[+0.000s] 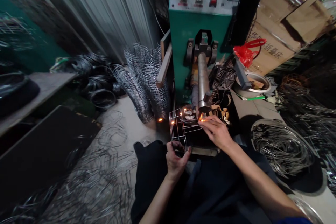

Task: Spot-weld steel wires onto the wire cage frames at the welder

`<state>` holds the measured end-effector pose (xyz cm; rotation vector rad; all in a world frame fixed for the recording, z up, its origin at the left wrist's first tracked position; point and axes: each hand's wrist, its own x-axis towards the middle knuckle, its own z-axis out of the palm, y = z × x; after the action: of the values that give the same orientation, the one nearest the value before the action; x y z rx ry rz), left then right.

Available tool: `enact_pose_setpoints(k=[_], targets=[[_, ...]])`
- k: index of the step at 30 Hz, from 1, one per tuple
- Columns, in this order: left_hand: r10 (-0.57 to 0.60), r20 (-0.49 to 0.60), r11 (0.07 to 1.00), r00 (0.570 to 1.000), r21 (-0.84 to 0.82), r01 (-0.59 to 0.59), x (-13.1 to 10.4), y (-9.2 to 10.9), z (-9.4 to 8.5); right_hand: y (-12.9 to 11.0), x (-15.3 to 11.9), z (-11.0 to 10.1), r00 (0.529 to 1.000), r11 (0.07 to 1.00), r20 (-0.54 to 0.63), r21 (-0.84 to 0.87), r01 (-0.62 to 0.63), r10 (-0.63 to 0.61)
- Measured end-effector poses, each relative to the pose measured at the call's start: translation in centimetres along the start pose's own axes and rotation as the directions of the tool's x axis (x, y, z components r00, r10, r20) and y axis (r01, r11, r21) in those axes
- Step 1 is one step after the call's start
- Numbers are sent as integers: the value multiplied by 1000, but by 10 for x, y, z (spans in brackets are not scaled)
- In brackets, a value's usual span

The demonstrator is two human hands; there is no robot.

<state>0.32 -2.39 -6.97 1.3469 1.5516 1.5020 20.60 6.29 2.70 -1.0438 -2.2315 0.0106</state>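
A small frame of thin metal wire (178, 126) is held in front of the green spot welding machine (181, 35). My left hand (177, 159) is closed around its near end, thumb on the right side and fingers on the left. At the frame's right end, my right hand (217, 131) has its fingertips pinched together just below the welder's metal cylinder arm (203, 80). Wires of the frame run to those fingertips, which hide the exact grip. Bright orange sparks glow at the fingertips and around the frame.
Tall stacks of wire rings (141, 84) stand left of the machine. Loose wire pieces (102, 175) litter the floor. On the right are a round container of bent wires (282, 147), a metal bowl (258, 82), a round fan guard (224, 77) and a cardboard box (283, 35).
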Motion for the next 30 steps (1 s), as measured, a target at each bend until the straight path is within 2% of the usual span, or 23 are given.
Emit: enact_pose_setpoints(k=[5,14,17,20,22,23,25,26,27,28,30], targets=[[49,40,996,998,68,-52,9,8,-9,13,-12,-6,995,992,-18,-86,-97,95],[53,64,994,997,93,-59,38,8,-10,19,2,1,992,983,-83,-151,-102,91],[48,60,995,997,84,-53,40,6,-8,16,5,1,991,985,-76,-124,-122,113],[61,73,994,996,83,-67,41,7,-6,15,4,-3,977,980,-75,24,-197,198],[62,56,994,997,90,-67,39,10,-8,19,-1,-11,940,929,-88,206,-308,331],[55,41,994,998,95,-59,36,13,-10,25,-5,-17,901,879,-114,302,-369,418],[17,33,995,999,93,-20,28,19,-20,41,-21,-29,785,757,-177,455,-470,594],[-16,48,997,999,76,12,22,23,-27,51,-31,-34,726,707,-195,488,-511,659],[-55,76,998,996,41,52,16,27,-35,60,-44,-38,688,671,-181,488,-558,703],[-100,115,995,988,-8,102,9,31,-43,66,-57,-40,672,640,-121,463,-613,731],[-209,237,961,949,-131,244,-4,38,-58,66,-85,-36,660,569,112,412,-711,743]])
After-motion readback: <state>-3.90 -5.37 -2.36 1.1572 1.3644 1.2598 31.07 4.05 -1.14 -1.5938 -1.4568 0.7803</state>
